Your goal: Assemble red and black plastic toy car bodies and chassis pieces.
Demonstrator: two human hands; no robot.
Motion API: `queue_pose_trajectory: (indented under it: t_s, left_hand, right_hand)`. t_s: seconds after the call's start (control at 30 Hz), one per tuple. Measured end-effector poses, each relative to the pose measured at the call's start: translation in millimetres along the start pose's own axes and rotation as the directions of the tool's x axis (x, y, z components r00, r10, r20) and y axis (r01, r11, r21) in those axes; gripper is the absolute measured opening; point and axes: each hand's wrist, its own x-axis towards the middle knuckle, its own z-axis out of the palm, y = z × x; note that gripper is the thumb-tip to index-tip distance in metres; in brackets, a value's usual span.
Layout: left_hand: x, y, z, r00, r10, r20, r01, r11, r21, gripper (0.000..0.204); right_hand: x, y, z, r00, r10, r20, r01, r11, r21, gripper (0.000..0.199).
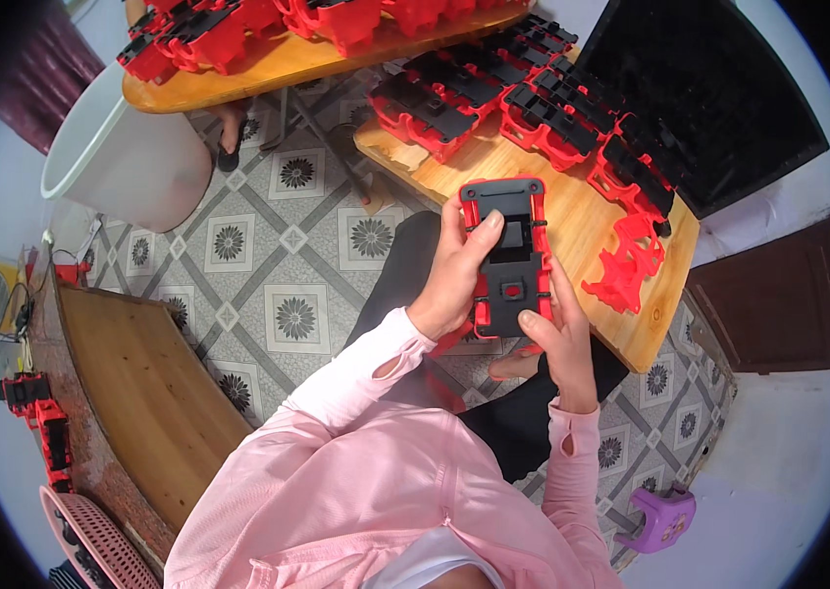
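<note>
Wooden tables (572, 226) piled with red-black parts (493, 93) over patterned tile floor (268, 255).

Pink long sleeves with thumbholes, black trousers, bare hands (454, 275)

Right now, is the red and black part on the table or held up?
Held up: both hands grip the red and black part above the wooden table.

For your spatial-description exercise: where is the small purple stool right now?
In the head view, the purple stool stands on the patterned tiled floor at lower right, beyond the person's right elbow, below the wooden table.
</note>
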Motion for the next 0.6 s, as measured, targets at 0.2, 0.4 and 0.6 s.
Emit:
queue_pose_trajectory:
  t_s: [0.2,0.4,0.6]
  left_hand:
    - [1,1,-13,0.994,0.04,0.106,-0.061,0.977,0.206,0.062]
    - [-44,-4,-30,0.957,-0.009,0.289,-0.134,0.871,0.472,0.12]
    - [-30,-17,-12,0.987,-0.083,0.138,0.048,0.969,0.242,0.1]
  right_hand:
    - [-4,6,18,0.991,-0.062,-0.12,0.054,0.996,-0.069,0.074]
    - [-16,15,18,0.985,-0.08,-0.152,0.074,0.996,-0.043,0.073]
    - [4,12,1,0.983,-0.031,-0.179,0.039,0.998,0.04,0.065]
